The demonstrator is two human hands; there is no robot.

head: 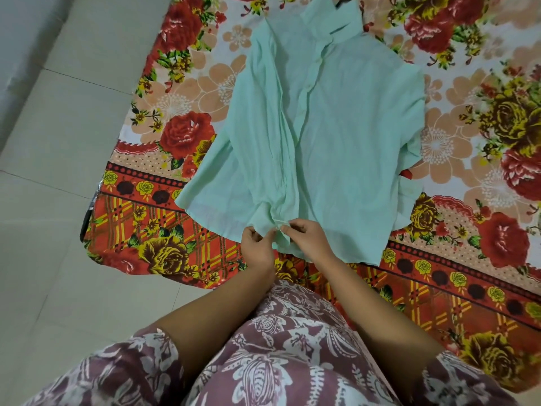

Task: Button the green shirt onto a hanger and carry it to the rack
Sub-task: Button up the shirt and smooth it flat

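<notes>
Green shirt (336, 142) pinched by left hand (259, 244), right hand (306, 238).

We see soft, even light, bright enough that colours read clearly. Shadows are faint: a thin one runs under the hem of the green shirt (336, 127), and small soft ones sit beneath the left hand (257, 244) and right hand (304, 238). The pale floor (58, 171) has a mild sheen, no hard glare. The wide lens bends the tile lines and the bed sheet (439, 288) border near the edges, and the patterned sleeves (131, 370) look slightly soft
</notes>
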